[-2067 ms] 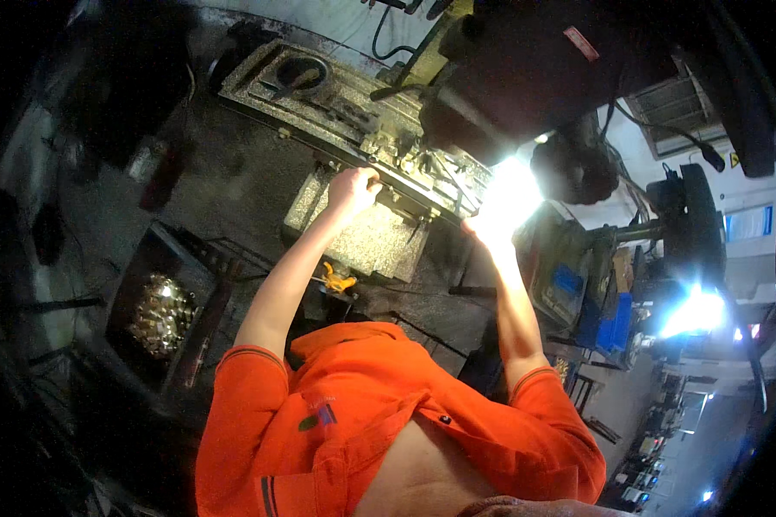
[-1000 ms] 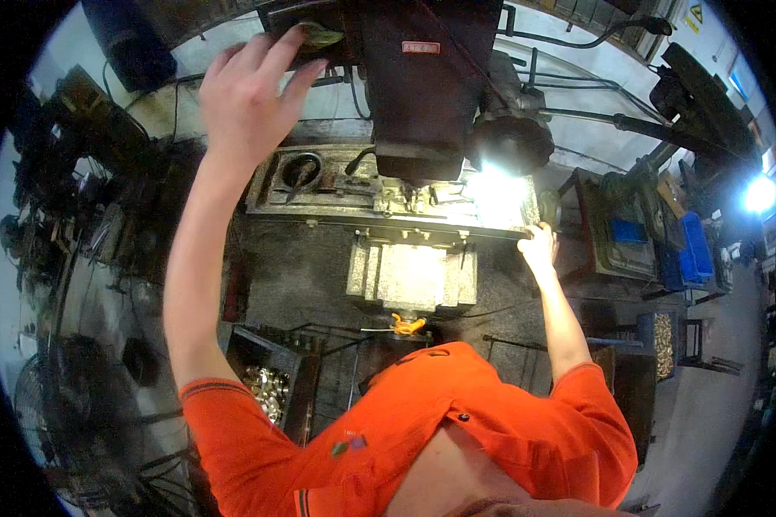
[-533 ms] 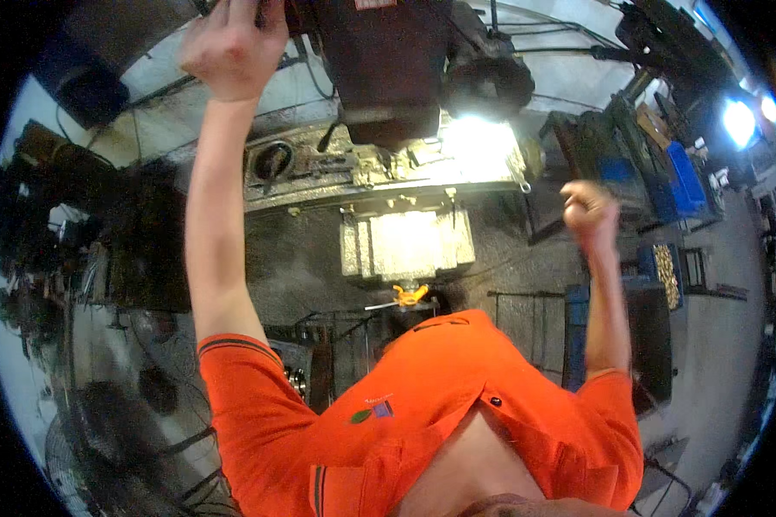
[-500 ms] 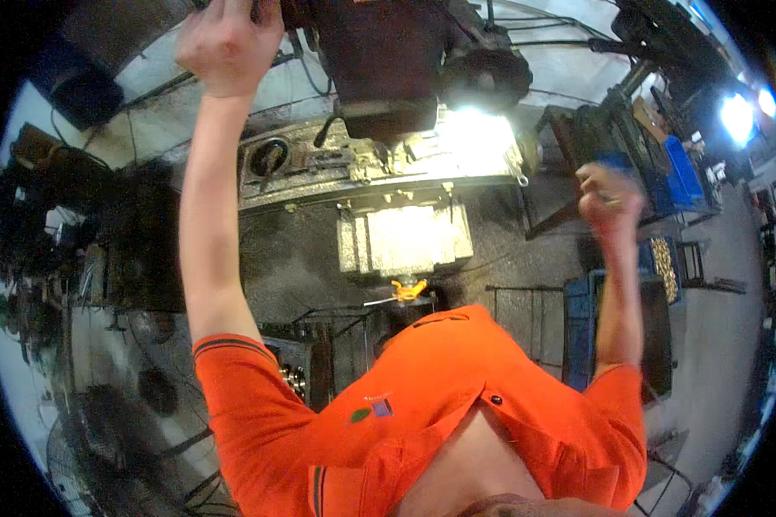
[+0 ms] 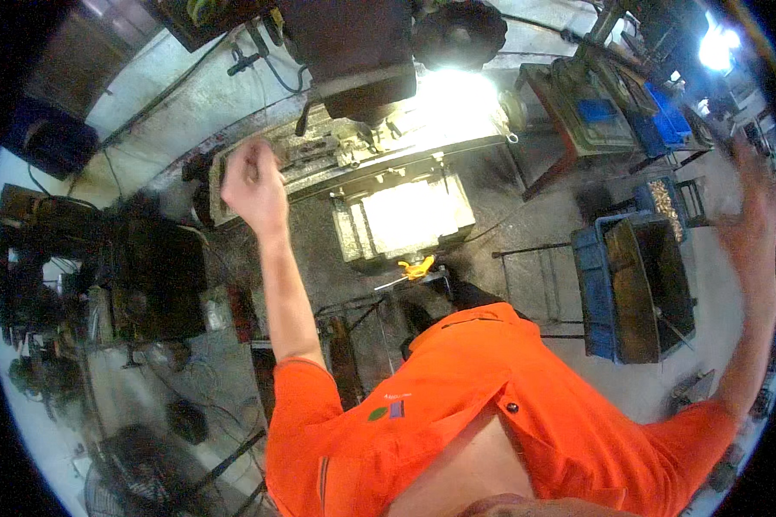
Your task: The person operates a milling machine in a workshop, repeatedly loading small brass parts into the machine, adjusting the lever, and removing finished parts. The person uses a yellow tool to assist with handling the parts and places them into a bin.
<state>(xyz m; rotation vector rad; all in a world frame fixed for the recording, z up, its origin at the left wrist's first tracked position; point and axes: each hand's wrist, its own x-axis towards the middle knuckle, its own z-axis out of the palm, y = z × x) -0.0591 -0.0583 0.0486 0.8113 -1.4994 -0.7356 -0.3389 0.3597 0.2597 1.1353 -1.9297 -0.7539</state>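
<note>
My left hand (image 5: 255,188) is over the left end of a long metal machine table (image 5: 310,177), its fingers curled in. Whatever they may hold is hidden. Far out to the right, my right hand (image 5: 747,185) is smeared by motion, so its fingers cannot be made out. Above the middle of the table hangs a dark machine head (image 5: 353,52), with metal fixtures (image 5: 353,146) clamped below it. A bright lamp glares on the table's right part. A flat blue thing (image 5: 597,110) lies on a stand to the right of the machine.
A yellow-orange handle (image 5: 417,268) sticks out below the lit machine base (image 5: 341,228), close to my body. At right stand a blue crate (image 5: 599,293) and a smaller blue bin (image 5: 666,207) of small tan parts. A floor fan (image 5: 134,474) is at lower left.
My left hand has come down from the top beside the machine head to the table's left end. My right hand has swung outward from the stand to the far right. The view has shifted and turned.
</note>
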